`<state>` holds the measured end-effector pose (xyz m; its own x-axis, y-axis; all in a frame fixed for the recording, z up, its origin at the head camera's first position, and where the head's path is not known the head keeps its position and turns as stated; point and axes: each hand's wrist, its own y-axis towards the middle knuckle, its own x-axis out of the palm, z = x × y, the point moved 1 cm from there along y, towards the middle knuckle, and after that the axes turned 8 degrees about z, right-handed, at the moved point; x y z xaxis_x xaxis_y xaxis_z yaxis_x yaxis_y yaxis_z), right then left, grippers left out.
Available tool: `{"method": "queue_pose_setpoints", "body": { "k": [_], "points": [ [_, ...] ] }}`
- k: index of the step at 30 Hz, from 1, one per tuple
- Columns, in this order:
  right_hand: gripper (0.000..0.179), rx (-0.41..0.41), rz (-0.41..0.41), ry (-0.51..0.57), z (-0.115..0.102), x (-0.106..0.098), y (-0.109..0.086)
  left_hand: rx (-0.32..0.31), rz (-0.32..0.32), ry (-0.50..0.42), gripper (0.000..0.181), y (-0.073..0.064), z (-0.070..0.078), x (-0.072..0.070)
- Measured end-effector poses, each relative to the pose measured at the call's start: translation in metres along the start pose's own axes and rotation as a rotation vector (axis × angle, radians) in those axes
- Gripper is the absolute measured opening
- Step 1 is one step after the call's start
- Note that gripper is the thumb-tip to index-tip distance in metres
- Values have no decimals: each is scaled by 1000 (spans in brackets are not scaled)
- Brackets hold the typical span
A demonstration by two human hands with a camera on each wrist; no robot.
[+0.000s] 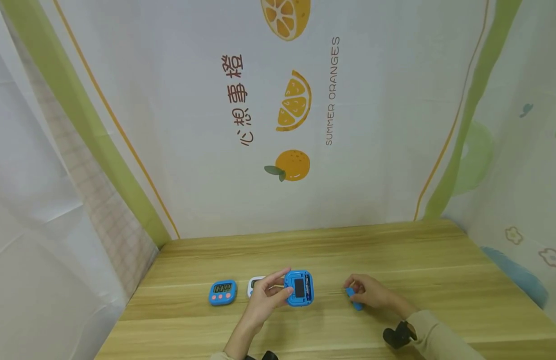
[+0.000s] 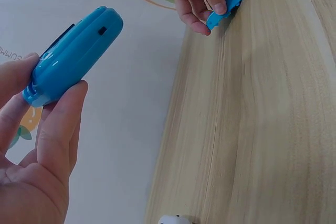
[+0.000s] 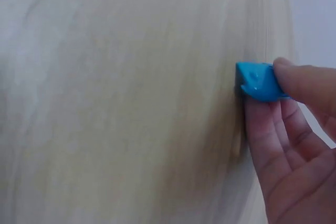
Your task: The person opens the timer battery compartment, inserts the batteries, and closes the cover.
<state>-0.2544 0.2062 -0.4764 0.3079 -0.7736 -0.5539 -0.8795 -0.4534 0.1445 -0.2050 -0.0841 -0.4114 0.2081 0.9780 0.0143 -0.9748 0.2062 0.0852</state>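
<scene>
My left hand [image 1: 263, 303] grips a blue digital timer [image 1: 299, 288] above the table, its back turned toward the head camera. A battery slot stands uncovered along the timer's right side, with what looks like a battery [image 1: 308, 288] in it. In the left wrist view the timer [image 2: 79, 53] shows its smooth edge between thumb and fingers. To the right, my right hand [image 1: 371, 292] pinches a small blue battery cover [image 3: 260, 81] between thumb and fingers. That cover is tilted, low over the wooden tabletop; whether it touches the wood I cannot tell.
A second blue timer [image 1: 222, 293] with pink buttons lies on the table [image 1: 178, 320] at the left, its display lit. Beside it a white timer [image 1: 252, 286] is partly hidden behind my left hand. A printed curtain [image 1: 192, 190] hangs along the table's back edge.
</scene>
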Motion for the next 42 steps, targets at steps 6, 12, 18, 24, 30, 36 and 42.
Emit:
{"method": "queue_pose_setpoints", "body": {
  "k": [6, 12, 18, 24, 30, 36, 42],
  "points": [
    [19, -25, 5, 6, -3, -1, 1, -5, 1, -9, 47, 7, -13, -4],
    [22, -58, 32, 59, -12, -1, 7, -13, 8, -15, 47, 6, -13, -4],
    [25, -53, 65, 124, -33, 1, 10, -5, 19, -17, 47, 0, -1, 0],
    [26, -58, 74, 198, -60, 3, 15, 10, 26, -15, 47, 0, -1, 0],
    [29, -112, 93, 232, -80, 8, 22, 20, 36, -18, 47, 7, -16, -4],
    [32, -132, 84, 311, -96, 17, 30, 21, 40, -25, 49, 8, -18, -3],
    [29, -146, 109, 312, -101, 24, 33, 17, 47, -43, 47, 8, -17, -2]
  ]
}}
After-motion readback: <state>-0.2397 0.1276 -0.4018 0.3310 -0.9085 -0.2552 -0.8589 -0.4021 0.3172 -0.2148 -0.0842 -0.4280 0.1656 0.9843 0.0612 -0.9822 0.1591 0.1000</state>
